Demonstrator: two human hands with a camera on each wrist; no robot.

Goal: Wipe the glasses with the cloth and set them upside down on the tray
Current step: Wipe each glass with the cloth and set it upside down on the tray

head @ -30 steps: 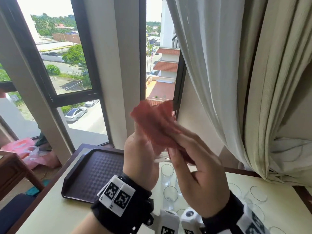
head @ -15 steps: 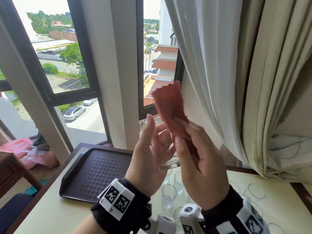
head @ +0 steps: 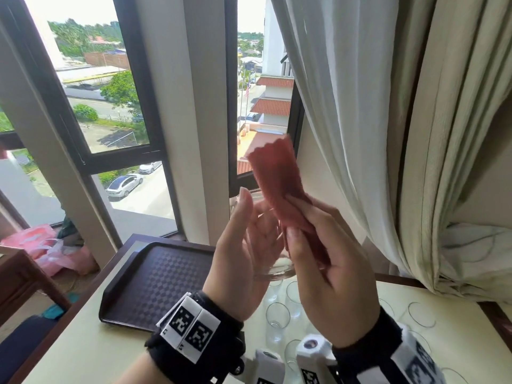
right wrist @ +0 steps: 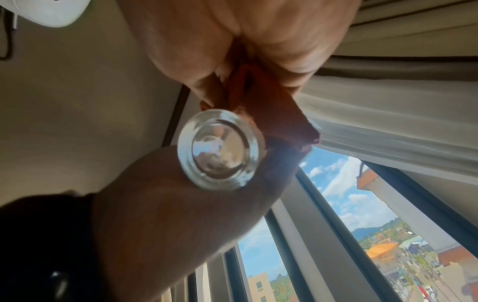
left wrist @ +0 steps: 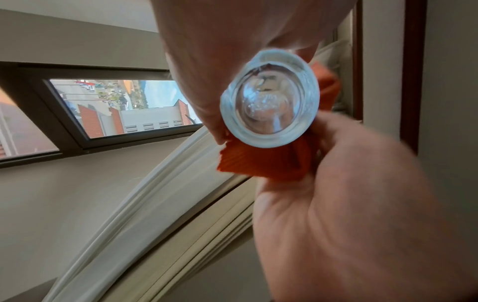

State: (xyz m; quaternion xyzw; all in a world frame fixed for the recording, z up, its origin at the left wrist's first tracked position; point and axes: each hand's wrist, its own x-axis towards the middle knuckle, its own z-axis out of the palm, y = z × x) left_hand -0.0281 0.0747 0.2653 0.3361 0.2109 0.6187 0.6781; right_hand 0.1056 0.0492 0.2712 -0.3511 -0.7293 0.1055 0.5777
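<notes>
A clear glass [head: 273, 273] is raised in front of the window between both hands, its thick base [left wrist: 269, 100] facing the wrist cameras. My left hand [head: 257, 217] holds it from the left, thumb pointing up. My right hand [head: 302, 217] pinches a red cloth [head: 274, 178] against the glass's right side; the cloth's free end stands up above the fingers. In the right wrist view the cloth [right wrist: 274, 114] lies beside the glass base [right wrist: 222, 151]. The dark brown tray [head: 155, 286] lies on the table below left, with nothing on it.
Several more clear glasses [head: 277, 317] stand upright on the pale table [head: 83, 356] under my hands and to the right. A cream curtain [head: 388, 134] hangs close on the right. Window frames and a wall pillar are straight ahead.
The cloth has swung from the left, over the glass, to stand upright on its right side. My left thumb has straightened, and both hands shifted slightly right.
</notes>
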